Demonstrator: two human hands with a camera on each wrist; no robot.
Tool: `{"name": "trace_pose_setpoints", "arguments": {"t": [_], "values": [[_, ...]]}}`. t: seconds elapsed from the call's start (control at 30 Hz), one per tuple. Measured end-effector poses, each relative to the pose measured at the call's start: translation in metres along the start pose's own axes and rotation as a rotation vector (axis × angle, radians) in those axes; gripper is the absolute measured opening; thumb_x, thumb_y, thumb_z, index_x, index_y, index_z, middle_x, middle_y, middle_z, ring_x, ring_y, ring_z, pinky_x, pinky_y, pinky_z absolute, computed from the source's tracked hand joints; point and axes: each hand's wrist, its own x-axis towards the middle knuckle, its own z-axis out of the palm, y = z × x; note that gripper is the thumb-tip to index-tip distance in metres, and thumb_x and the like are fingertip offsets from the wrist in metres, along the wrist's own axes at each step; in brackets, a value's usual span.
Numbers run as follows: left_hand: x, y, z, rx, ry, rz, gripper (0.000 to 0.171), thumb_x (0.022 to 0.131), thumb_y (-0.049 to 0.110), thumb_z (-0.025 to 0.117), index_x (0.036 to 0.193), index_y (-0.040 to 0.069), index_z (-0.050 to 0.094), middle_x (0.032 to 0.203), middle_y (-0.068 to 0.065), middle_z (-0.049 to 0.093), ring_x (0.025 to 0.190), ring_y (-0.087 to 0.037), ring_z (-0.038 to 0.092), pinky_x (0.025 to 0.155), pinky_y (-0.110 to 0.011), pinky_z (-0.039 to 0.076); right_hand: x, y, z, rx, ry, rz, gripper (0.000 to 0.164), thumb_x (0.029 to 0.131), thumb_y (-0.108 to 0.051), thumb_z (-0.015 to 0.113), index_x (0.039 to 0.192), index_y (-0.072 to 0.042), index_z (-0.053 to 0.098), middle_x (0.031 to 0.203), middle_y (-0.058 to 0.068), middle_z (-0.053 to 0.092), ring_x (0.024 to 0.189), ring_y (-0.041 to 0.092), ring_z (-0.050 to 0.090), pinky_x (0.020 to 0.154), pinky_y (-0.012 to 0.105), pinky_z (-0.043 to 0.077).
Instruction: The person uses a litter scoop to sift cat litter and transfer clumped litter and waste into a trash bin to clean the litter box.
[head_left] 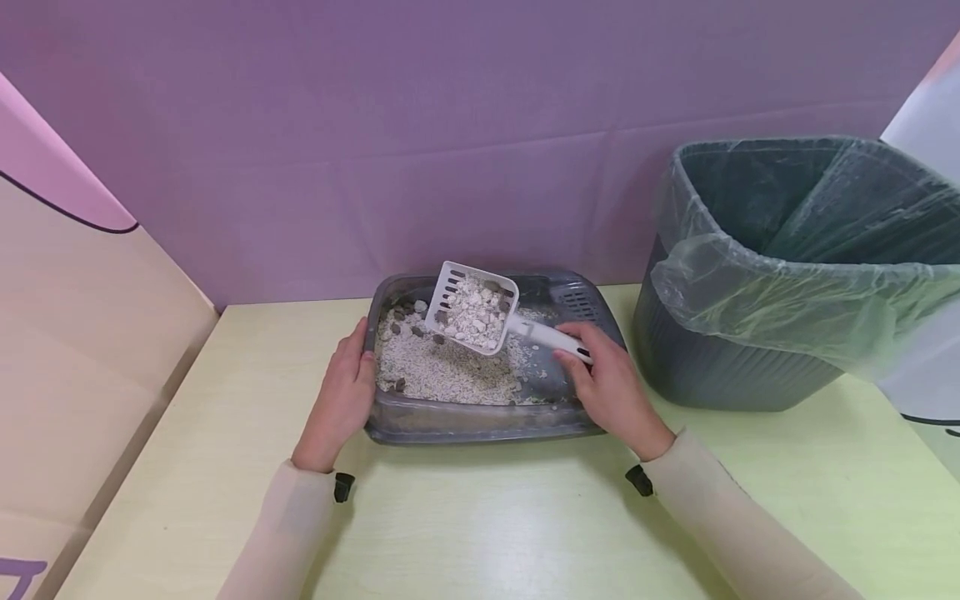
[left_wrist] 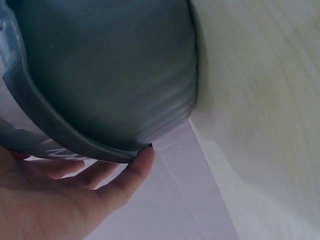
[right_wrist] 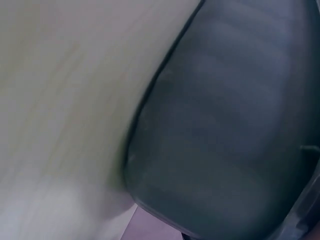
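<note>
A grey plastic litter tray [head_left: 480, 427] stands on the table with pale granular litter [head_left: 442, 375] and several dark clumps in it. My right hand [head_left: 613, 390] grips the handle of a white litter scoop [head_left: 542, 335], whose slotted basket is heaped with litter, pale lumps and some dark clumps. The basket hangs over the tray's rear left part. At the tray's left end, my left hand [head_left: 343, 396] holds the rim; in the left wrist view its thumb [left_wrist: 135, 172] presses the edge from outside. The right wrist view is mostly the tray's front wall [right_wrist: 215, 120].
To the right stands a tall grey bin [head_left: 720, 375] lined with a clear plastic bag [head_left: 810, 312], its mouth facing up. A purple backdrop [head_left: 465, 183] rises behind the tray. The pale wooden table [head_left: 480, 517] extends in front.
</note>
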Motion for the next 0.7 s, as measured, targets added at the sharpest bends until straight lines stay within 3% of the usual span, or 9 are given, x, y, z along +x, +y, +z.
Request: {"name": "trace_pose_setpoints", "arguments": {"t": [0.17, 0.43, 0.57, 0.7], "values": [[0.0007, -0.001, -0.0002, 0.008, 0.001, 0.004, 0.053, 0.102, 0.016, 0.029, 0.151, 0.002, 0.016, 0.14, -0.025, 0.033, 0.13, -0.036, 0.031, 0.103, -0.053, 0.026, 0.0, 0.0014, 0.0003, 0.007, -0.004, 0.008, 0.029, 0.093, -0.016, 0.061, 0.121, -0.009, 0.056, 0.083, 0.003, 0.052, 0.061, 0.016, 0.042, 0.055, 0.032, 0.036], [0.0011, -0.0015, -0.0007, 0.004, -0.004, 0.004, 0.052, 0.102, 0.015, 0.028, 0.151, 0.002, 0.016, 0.141, -0.024, 0.033, 0.131, -0.036, 0.03, 0.104, -0.052, 0.025, 0.0, 0.0005, -0.0029, 0.049, -0.127, 0.051, 0.028, 0.098, -0.03, 0.052, 0.113, -0.009, 0.064, 0.053, -0.006, 0.034, 0.04, 0.007, 0.025, 0.043, 0.029, 0.03], [0.0005, 0.0006, -0.0013, 0.002, -0.008, 0.0, 0.052, 0.102, 0.017, 0.028, 0.151, 0.002, 0.016, 0.142, -0.024, 0.032, 0.131, -0.036, 0.029, 0.104, -0.053, 0.025, -0.0012, 0.0004, -0.0033, 0.071, -0.129, 0.035, 0.028, 0.097, -0.029, 0.054, 0.115, -0.008, 0.064, 0.056, -0.005, 0.039, 0.041, 0.008, 0.028, 0.042, 0.028, 0.031], [0.0009, 0.0007, -0.001, 0.007, -0.011, 0.001, 0.053, 0.102, 0.018, 0.028, 0.151, 0.002, 0.016, 0.142, -0.024, 0.032, 0.131, -0.036, 0.029, 0.103, -0.054, 0.025, -0.0014, 0.0021, -0.0023, 0.051, -0.108, -0.023, 0.028, 0.095, -0.022, 0.058, 0.119, -0.008, 0.06, 0.07, -0.003, 0.047, 0.049, 0.01, 0.038, 0.046, 0.028, 0.035]]}}
